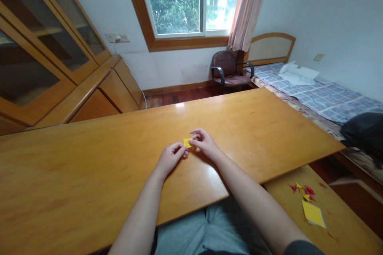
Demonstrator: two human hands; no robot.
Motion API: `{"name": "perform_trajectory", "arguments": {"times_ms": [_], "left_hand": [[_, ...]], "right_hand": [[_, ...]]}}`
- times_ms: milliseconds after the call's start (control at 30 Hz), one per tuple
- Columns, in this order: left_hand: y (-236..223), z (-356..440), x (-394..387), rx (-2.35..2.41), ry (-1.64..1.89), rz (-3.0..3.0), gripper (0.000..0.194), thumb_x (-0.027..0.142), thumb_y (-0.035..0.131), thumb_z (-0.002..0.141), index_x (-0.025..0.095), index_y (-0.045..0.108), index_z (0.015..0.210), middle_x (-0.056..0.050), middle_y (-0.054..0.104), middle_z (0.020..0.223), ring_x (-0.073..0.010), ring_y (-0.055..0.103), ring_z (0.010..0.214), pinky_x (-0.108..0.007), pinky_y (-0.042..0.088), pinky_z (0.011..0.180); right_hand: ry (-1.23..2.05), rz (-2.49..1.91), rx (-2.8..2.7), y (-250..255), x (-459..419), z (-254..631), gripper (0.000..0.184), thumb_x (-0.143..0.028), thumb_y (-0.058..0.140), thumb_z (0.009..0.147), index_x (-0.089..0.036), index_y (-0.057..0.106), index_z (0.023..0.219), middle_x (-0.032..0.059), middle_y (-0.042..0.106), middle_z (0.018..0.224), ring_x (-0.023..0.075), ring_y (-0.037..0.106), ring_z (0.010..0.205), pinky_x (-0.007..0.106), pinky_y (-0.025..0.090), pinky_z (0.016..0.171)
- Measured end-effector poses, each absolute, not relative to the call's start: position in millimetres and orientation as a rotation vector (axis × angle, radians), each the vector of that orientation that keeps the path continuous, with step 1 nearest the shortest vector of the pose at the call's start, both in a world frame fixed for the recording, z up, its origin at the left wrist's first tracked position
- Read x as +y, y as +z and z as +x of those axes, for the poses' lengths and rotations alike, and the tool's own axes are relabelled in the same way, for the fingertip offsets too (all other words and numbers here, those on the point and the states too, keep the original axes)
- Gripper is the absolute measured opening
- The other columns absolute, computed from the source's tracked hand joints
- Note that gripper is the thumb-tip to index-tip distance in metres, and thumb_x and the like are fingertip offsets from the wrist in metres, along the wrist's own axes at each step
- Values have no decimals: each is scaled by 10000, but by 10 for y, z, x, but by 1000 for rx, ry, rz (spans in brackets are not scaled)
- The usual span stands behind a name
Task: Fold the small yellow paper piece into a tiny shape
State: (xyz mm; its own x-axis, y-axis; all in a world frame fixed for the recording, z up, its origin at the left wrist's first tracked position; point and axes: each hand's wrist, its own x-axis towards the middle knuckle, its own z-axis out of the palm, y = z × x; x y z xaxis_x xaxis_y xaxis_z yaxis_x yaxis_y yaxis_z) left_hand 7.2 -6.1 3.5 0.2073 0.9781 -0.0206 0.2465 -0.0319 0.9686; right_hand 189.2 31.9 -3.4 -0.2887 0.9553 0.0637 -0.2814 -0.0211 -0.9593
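Working a small yellow paper with both hands, at the table's middle.
The right hand, half curled, pinches the paper's right side under its thumb; the left hand gathers its fingertips at the lower edge, though whether they grip I cannot tell. Keeping the edges aligned with light fingertips, then pressing firmly against the wood, should give crisp creases. Farther out, yellow sheets lie on a lower surface near red and yellow scraps.
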Motion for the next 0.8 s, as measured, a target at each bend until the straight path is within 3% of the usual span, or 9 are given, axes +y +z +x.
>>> {"name": "perform_trajectory", "arguments": {"times_ms": [600, 800], "left_hand": [[45, 73, -55, 1248, 940, 1498, 305, 447, 606, 873, 169, 661, 758, -42, 721, 721, -163, 670, 658, -273, 531, 664], [60, 65, -62, 1266, 948, 1525, 313, 446, 600, 875, 175, 640, 724, -33, 706, 681, -161, 658, 640, -265, 514, 649]], "right_hand": [[1532, -830, -1266, -25, 296, 1895, 414, -343, 788, 714, -204, 569, 1037, -32, 626, 765, 103, 563, 661, 241, 418, 637], [1527, -818, -1337, -33, 288, 1887, 460, -340, 776, 736, -222, 561, 1126, -30, 626, 813, 107, 584, 672, 259, 440, 666]]}}
